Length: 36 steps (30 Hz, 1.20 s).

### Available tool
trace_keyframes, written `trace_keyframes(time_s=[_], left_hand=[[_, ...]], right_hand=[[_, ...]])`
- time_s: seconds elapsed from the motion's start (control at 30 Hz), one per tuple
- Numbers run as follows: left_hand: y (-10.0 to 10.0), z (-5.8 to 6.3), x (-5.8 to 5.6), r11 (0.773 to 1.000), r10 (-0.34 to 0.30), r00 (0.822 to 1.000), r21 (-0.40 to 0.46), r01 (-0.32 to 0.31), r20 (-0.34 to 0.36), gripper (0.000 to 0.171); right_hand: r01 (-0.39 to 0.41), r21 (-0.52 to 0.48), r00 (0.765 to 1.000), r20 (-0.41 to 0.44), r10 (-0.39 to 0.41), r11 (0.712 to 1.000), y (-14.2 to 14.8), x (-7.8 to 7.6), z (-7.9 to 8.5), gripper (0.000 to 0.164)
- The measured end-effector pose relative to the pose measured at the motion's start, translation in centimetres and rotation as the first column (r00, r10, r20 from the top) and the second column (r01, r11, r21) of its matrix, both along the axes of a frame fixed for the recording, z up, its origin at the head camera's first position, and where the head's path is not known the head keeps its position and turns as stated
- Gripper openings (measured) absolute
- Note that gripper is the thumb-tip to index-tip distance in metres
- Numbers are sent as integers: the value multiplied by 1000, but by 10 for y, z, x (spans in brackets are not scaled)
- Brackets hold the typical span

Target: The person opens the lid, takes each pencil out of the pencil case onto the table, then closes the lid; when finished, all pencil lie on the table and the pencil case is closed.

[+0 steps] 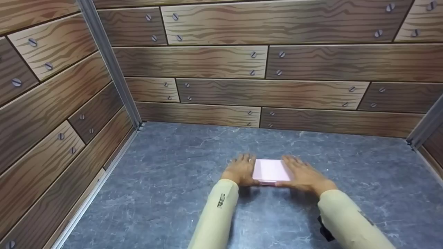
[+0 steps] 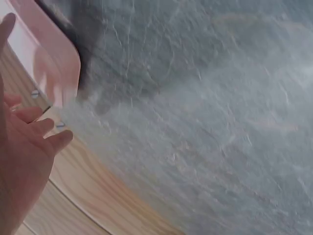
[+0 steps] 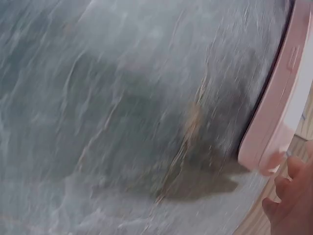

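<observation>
A flat pink box with a pale, shiny top and rounded corners lies on the dark grey marbled surface. On its left side is my left hand, fingers stretched forward and thumb by the near edge. My right hand is at the opposite side, its thumb reaching along the near edge. In the left wrist view, relaxed, spread fingers are beside the end of the box. A small raised tab shows on the side of the box in the right wrist view, with fingertips close to its corner.
Wood-plank-patterned panels with printed screws form the back wall and left wall. Grey metal posts stand at the back left corner and the back right corner. A pale metal strip runs along the left edge.
</observation>
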<state>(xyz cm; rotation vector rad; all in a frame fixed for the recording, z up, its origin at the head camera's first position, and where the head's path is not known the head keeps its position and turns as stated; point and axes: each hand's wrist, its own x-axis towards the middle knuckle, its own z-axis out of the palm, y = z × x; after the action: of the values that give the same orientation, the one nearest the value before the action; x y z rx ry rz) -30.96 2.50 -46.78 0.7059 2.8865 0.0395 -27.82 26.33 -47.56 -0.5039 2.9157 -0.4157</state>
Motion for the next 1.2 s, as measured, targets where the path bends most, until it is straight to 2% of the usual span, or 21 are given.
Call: trace_keyframes(time_s=[0.17, 0.37, 0.5, 0.63, 0.7, 0.73, 0.87, 0.97, 1.1, 1.2], left_hand=[[4, -7, -3, 1000, -15, 1000, -11, 15, -10, 94], [5, -13, -9, 998, -42, 998, 52, 45, -56, 92], [5, -18, -11, 993, -19, 999, 119, 24, -41, 91], [5, -21, -12, 989, 12, 999, 145, -7, -30, 90], [6, -23, -13, 988, 19, 999, 155, -14, -27, 90], [5, -23, -13, 986, 23, 999, 164, -19, -25, 89], [4, -26, -14, 978, 33, 999, 204, -28, -19, 89], [3, -27, -14, 973, 34, 999, 231, -27, -25, 92], [4, -27, -14, 971, 40, 999, 238, -30, -35, 95], [6, -25, -16, 969, 48, 998, 246, -39, -31, 95]], right_hand=[[-52, 12, 998, -25, 52, 999, -10, 0, -2, 106], [-91, 51, 986, -137, 97, 995, -13, -4, -7, 92], [-92, 85, 973, -203, 108, 992, -17, -6, -12, 85], [-78, 136, 956, -272, 113, 988, -22, -7, -17, 82], [-92, 171, 931, -334, 145, 981, -25, -7, -21, 80], [-106, 191, 911, -374, 172, 976, -27, -8, -23, 77], [-160, 259, 806, -523, 278, 952, -32, -10, -31, 65], [-178, 298, 748, -578, 325, 938, -34, -11, -35, 60], [-186, 342, 719, -591, 365, 921, -34, -13, -34, 58], [-193, 367, 718, -579, 385, 910, -32, -16, -31, 60]])
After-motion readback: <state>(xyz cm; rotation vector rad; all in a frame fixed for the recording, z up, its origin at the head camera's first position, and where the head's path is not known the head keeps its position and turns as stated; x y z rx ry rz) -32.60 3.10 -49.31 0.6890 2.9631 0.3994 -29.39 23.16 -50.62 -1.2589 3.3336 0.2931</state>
